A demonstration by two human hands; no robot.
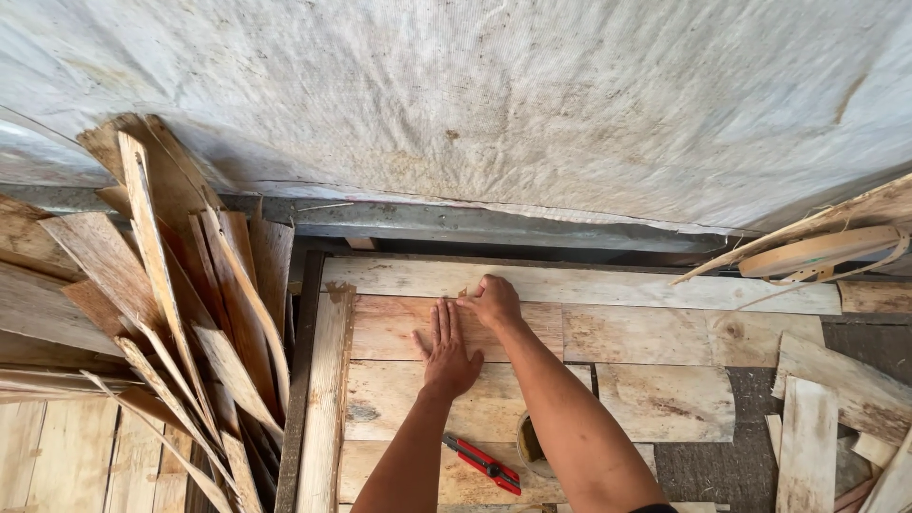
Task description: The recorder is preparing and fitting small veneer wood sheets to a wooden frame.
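My left hand (446, 350) lies flat, fingers together, on a pale wooden board (627, 334) of the plank worktop. My right hand (492, 300) is closed just beyond it, at the seam with the far plank (589, 283), pinching something small and pale; what it is I cannot tell. My right forearm crosses over the left one. A red-handled utility knife (482, 464) lies on the planks near my left elbow.
A heap of thin wood offcuts (161, 304) leans at the left. A narrow batten (323, 399) runs along the worktop's left edge. A roll of wood edge banding (822, 251) sits at the right, scrap boards (826, 399) below it. A grey tarp (475, 95) hangs behind.
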